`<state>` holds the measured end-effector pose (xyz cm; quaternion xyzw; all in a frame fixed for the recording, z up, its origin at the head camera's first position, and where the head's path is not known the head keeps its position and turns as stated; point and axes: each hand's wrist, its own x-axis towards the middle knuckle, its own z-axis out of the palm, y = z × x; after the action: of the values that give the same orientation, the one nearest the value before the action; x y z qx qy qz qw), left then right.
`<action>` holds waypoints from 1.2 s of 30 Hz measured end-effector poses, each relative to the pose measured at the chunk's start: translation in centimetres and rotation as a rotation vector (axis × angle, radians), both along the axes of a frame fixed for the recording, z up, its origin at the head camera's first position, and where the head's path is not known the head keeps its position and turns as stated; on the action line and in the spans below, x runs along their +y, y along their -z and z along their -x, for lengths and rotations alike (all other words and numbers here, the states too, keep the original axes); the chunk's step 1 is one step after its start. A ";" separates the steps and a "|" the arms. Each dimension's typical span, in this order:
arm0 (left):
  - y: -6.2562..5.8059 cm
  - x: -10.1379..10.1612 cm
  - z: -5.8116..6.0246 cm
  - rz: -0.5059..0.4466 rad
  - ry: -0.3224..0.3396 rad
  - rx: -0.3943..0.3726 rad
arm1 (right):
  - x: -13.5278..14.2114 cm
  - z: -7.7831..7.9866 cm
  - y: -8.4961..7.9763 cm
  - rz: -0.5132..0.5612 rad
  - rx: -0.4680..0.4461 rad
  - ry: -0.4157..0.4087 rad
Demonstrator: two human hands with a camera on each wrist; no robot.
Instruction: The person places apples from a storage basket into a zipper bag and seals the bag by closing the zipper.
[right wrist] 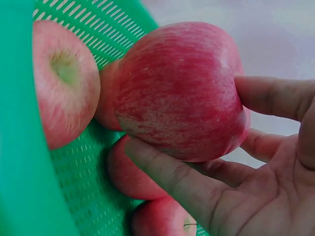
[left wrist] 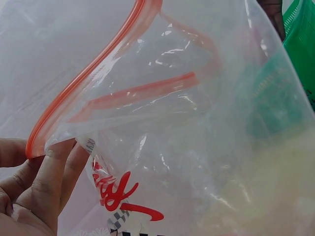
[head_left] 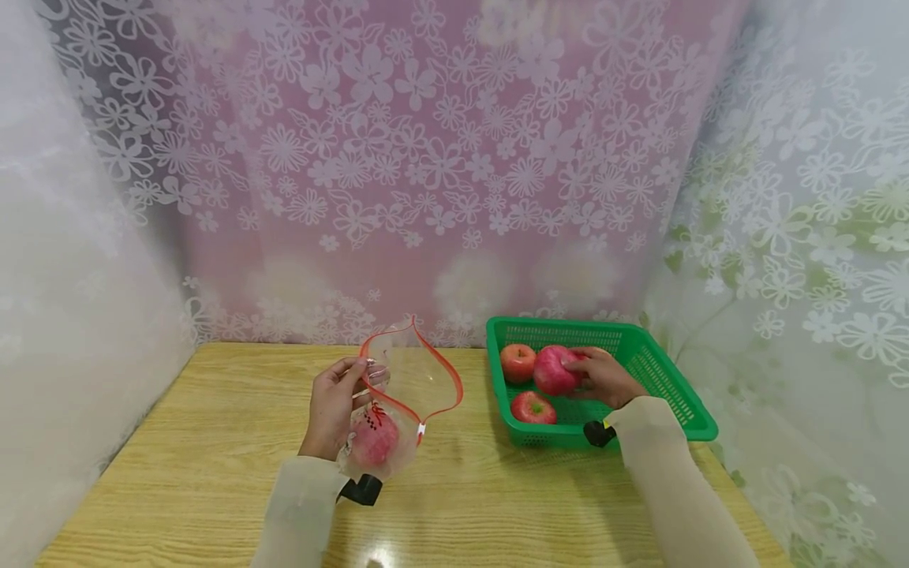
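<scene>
Clear plastic bag (head_left: 420, 377), red zip rim gaping: we're pinching its left edge with our left hand (head_left: 341, 401), one round apple (head_left: 375, 435) sitting low inside. Right side, our right hand (head_left: 604, 375) is gripping a smooth, streaky red apple (head_left: 554, 370), fingers part-spread, at the slotted green basket (head_left: 663, 371), beside other apples (head_left: 533, 408).
</scene>
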<state>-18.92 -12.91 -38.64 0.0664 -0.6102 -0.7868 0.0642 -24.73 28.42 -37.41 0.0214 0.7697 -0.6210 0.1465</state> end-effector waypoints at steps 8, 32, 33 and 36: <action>0.1 0.0 0.1 -0.025 0.010 0.017 | -0.9 -0.4 -1.0 -0.010 0.013 -0.032; 0.2 0.4 0.2 -0.021 0.008 0.024 | -5.9 -2.1 -5.3 0.083 0.050 -0.178; 0.2 0.4 0.1 -0.019 0.008 0.023 | -6.1 -2.2 -5.4 0.085 0.050 -0.182; 0.2 0.4 0.1 -0.011 0.009 0.017 | -7.0 -2.3 -5.7 0.100 0.057 -0.201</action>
<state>-19.04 -12.50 -38.81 0.0571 -0.6055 -0.7911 0.0655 -22.40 21.46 -31.71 -0.0810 0.7398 -0.6412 0.1871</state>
